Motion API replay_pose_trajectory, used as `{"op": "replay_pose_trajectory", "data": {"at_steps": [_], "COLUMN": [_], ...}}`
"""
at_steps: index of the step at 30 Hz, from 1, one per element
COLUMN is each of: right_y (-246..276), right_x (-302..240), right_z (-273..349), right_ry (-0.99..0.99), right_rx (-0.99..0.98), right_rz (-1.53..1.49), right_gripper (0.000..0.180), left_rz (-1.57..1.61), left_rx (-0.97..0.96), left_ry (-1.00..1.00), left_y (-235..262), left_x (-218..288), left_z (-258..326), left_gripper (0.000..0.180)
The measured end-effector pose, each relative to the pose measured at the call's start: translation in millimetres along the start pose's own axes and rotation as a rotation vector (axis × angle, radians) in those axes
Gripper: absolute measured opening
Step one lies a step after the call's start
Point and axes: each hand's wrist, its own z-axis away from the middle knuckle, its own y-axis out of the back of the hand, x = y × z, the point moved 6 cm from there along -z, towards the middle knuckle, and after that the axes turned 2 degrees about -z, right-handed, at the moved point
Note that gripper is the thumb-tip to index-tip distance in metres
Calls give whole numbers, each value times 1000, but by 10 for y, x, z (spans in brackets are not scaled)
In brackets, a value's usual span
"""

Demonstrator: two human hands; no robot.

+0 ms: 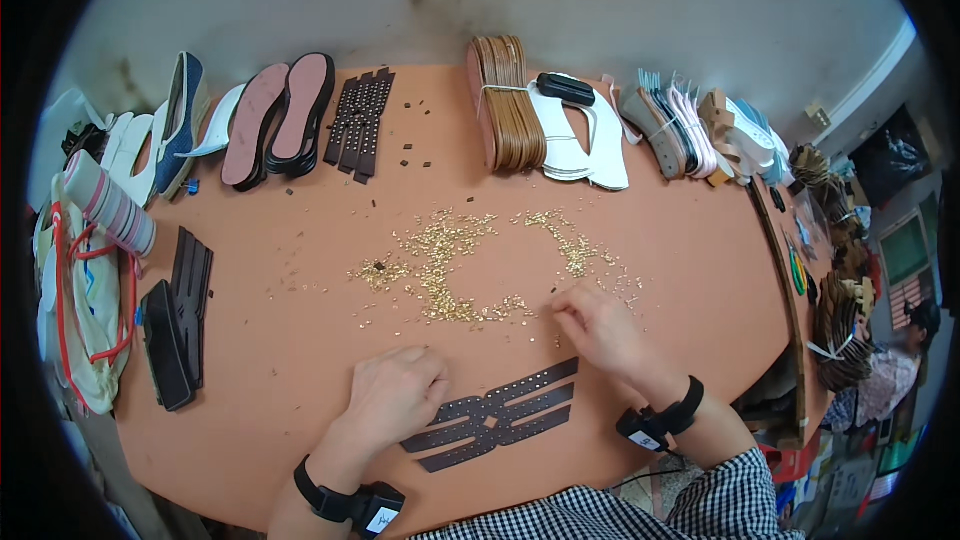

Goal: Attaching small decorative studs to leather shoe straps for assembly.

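A dark brown strap piece [500, 415] with crossed bands and punched holes lies flat on the orange table [690, 240] in front of me. My left hand [395, 392] rests on its left end, fingers curled, pressing it down. My right hand [598, 325] sits just beyond the strap's right end, fingertips pinched at the edge of a scatter of small gold studs [450, 265]. Whether a stud is between the fingers is too small to tell. Both wrists wear black bands with small devices.
Along the far edge lie pink insoles [280, 120], studded dark straps [360, 120], a bundle of tan soles [508, 105], white soles [590, 145] and stacked shoe parts [690, 120]. Dark strap pieces [180, 315] and a bag [85, 290] are at left. Another person sits at far right.
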Motion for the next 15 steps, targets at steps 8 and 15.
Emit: {"op": "replay_pose_trajectory", "data": {"at_steps": [8, 15], "right_y": [-182, -202], "right_x": [-125, -153], "right_z": [-91, -107], "right_ry": [-23, 43], "right_rx": [-82, -78], "right_rz": [79, 112], "right_gripper": [8, 10], "left_rz": [15, 8], "left_rx": [18, -86], "left_ry": [-2, 44], "left_y": [11, 0], "left_x": [0, -3], "left_z": [5, 1], "left_gripper": [6, 7]}}
